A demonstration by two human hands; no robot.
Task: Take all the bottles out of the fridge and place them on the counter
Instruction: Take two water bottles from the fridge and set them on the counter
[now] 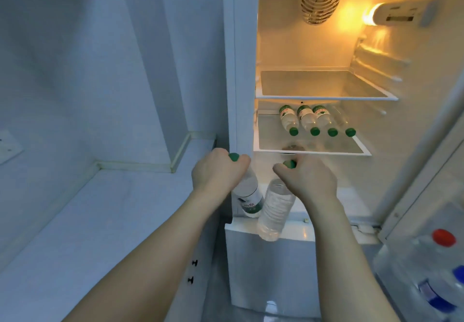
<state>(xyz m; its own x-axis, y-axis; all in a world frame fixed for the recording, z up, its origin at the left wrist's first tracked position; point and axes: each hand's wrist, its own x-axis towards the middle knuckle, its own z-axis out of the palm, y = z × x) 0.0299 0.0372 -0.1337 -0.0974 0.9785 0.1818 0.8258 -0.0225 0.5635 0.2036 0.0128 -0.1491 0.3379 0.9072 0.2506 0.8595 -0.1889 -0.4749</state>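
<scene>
Head view. Fridge (308, 53) door stands open, inside lamp lit yellow at upper right, round fan grille (320, 4) on the back wall.

Left hand (217, 169) is closed around the neck of a clear bottle (248, 197); its green cap pokes out between the fingers and the body hangs down and tilts right, label near the bottom. Right hand (307, 177) is closed the same way on a second bottle (275, 208), green cap showing at the knuckles, body hanging down and leaning left. The two hanging bottles look to touch or nearly touch low down; cannot tell which. Both are in front of the fridge's lower opening, just below the middle shelf's front edge.

Middle shelf (271, 143): four more bottles (307, 119) lie on their sides in a row, green caps facing outward, side by side toward the right half. Upper shelf (326, 97) is a glass sheet.

White bench (100, 208) runs along the left, beside the fridge wall, with a wall socket (8, 147) at the far left edge.

Bottom right corner: blurred bottle tops in the door, one red cap (444, 237), one blue.
</scene>
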